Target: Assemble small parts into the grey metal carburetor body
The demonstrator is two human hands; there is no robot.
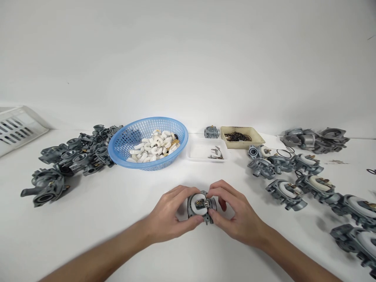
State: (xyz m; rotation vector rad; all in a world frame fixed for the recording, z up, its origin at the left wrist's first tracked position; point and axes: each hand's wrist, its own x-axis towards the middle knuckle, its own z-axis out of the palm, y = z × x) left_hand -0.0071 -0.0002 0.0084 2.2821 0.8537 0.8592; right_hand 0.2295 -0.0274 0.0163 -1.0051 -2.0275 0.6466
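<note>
**Both hands on one carburetor body at the near middle of the worktop**

The left hand [169, 213] and the right hand [235, 213] hold a single grey carburetor body [201, 206] between them, just above the white worktop [117, 219]. Each grip is pinched on it, left fingers on its left rim, right fingers on its right side and top.

Behind it stands one blue basket [129, 141] heaped with white floats [154, 147], too many to count. Right of the basket lie one clear tray [199, 150] with small metal bits, one lone carburetor [211, 132], and one beige tray [255, 137] of dark rings. A pile of bare bodies [73, 156] lies at the left, overlapping too much to count. At the right, some eight bodies with white floats fitted [315, 184] lie in a loose row, and one white crate [17, 127] sits far left
</note>
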